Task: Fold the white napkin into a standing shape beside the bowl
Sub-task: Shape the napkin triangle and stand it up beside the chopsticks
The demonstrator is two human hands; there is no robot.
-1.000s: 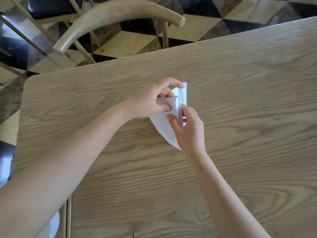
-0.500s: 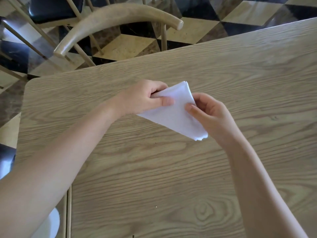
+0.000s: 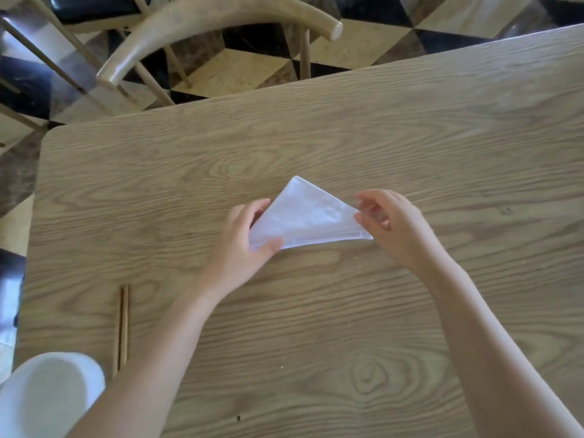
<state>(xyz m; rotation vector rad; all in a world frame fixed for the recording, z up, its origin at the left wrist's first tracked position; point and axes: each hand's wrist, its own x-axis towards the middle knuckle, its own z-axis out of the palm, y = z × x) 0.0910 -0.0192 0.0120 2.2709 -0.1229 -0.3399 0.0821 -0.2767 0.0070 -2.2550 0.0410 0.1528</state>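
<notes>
The white napkin (image 3: 305,214) is folded into a triangle, its peak pointing away from me, near the middle of the wooden table (image 3: 410,131). My left hand (image 3: 243,245) pinches its near left corner between thumb and fingers. My right hand (image 3: 395,227) holds the right corner with its fingertips. I cannot tell whether the napkin stands or lies flat. The white bowl (image 3: 47,393) sits at the table's near left corner, well apart from the napkin.
A pair of wooden chopsticks (image 3: 122,327) lies just right of the bowl, pointing away from me. A wooden chair (image 3: 202,14) stands beyond the far table edge on a black-and-cream tiled floor.
The napkin was bunched between both hands; it has opened into a wide triangle as my hands moved apart. My view has tipped down, bringing the bowl and chopsticks into sight.
</notes>
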